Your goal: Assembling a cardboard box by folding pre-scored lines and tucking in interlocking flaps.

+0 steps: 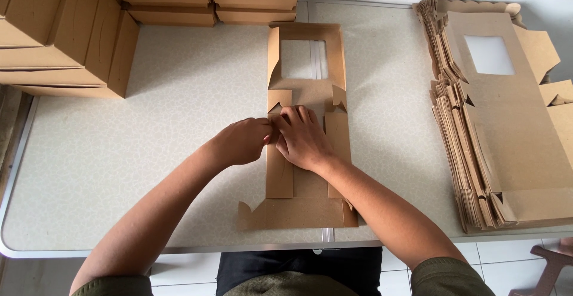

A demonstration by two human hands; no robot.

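My left hand pinches a side flap of the flat box blank lying mid-surface toward the near edge; my right hand presses it flat. I'd crease firmly along the score, fingers tight together.

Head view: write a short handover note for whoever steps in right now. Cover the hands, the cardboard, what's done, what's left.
Left hand: pinching a side flap of the flat box blank at its middle.
Right hand: pressing flat on the same blank.
Blank lies on the table, window end away from the person.
Done: folded boxes stacked far left.
Left: this blank is mostly unfolded; a pile of flat blanks waits on the right.
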